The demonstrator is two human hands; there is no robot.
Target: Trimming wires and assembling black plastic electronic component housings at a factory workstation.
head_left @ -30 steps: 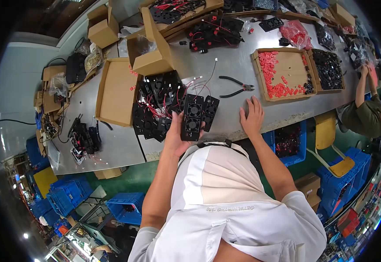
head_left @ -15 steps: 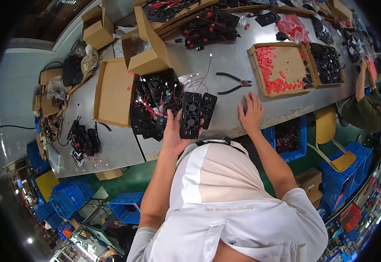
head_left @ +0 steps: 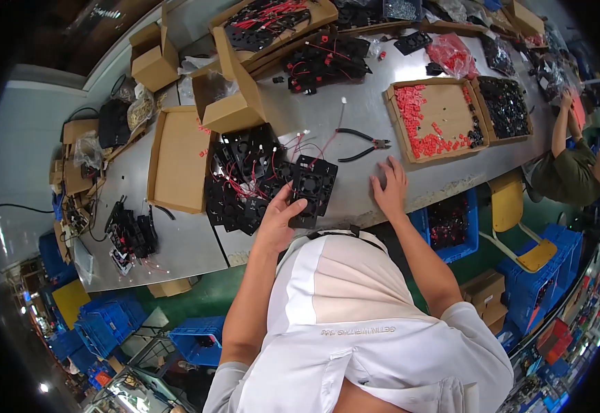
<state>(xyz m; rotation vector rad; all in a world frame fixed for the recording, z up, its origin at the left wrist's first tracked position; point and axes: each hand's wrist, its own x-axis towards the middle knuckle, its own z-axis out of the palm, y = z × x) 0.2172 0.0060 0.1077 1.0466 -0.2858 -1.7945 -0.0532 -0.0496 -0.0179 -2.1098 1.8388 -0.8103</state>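
Note:
My left hand (head_left: pixel 278 219) grips a stack of black square cooling fans (head_left: pixel 311 190) with red wires, held near the front edge of the grey workbench (head_left: pixel 365 113). To its left lies a heap of the same black fans (head_left: pixel 241 180). My right hand (head_left: pixel 390 189) rests flat on the bench, fingers spread, holding nothing. Black-handled pliers (head_left: pixel 362 143) lie just beyond that hand.
A cardboard tray with red plastic pieces (head_left: pixel 432 120) and a tray of black parts (head_left: pixel 505 107) sit at right. Open cartons (head_left: pixel 234 93) and a flat empty tray (head_left: pixel 177 158) stand at left. Another person (head_left: pixel 575 162) works at far right. Blue crates (head_left: pixel 451 227) sit under the bench.
The view has shifted slightly. My left hand still holds the fan stack and my right hand stays flat on the bench, a little nearer the edge.

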